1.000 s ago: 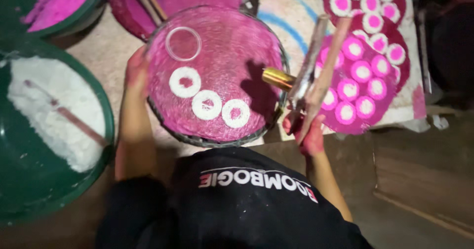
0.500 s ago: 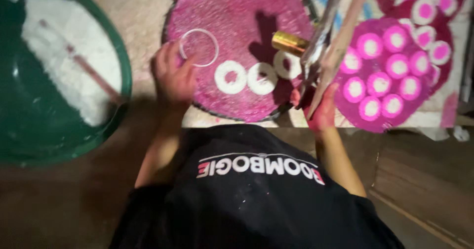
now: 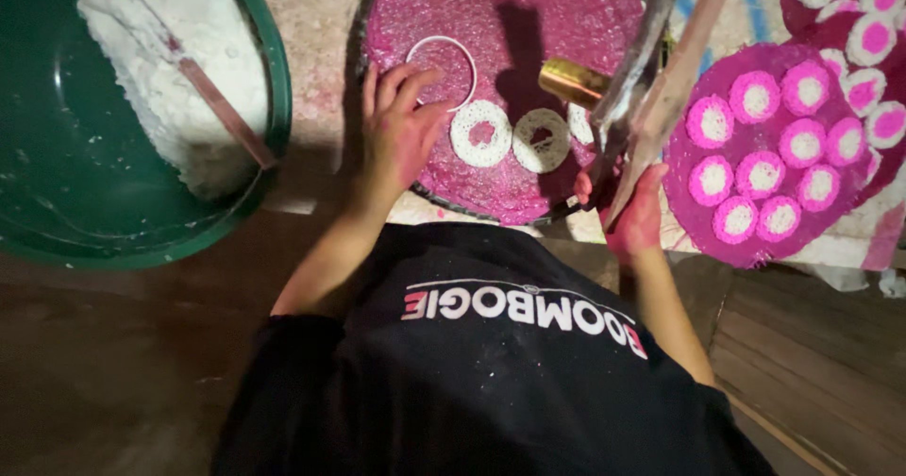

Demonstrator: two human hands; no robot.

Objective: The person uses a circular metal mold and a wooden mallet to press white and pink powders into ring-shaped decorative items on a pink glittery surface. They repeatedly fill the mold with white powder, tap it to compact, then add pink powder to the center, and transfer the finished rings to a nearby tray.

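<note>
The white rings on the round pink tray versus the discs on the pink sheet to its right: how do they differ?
The white rings on the pink tray have open centres through which pink shows; the discs on the pink sheet look filled, with pink rims and white centres. The rings are few, in one row by the left hand; the discs are many, clustered. Both are small, round and lie flat.

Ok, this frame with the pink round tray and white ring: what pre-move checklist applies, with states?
1. Left hand at the white ring on the pink tray: ok.
2. Ring fully gripped: cannot tell.
3. Right hand holds the long sticks: ok.
4. White-powder circles on the tray intact: ok.
5. Green basin holds white powder: ok.
</note>
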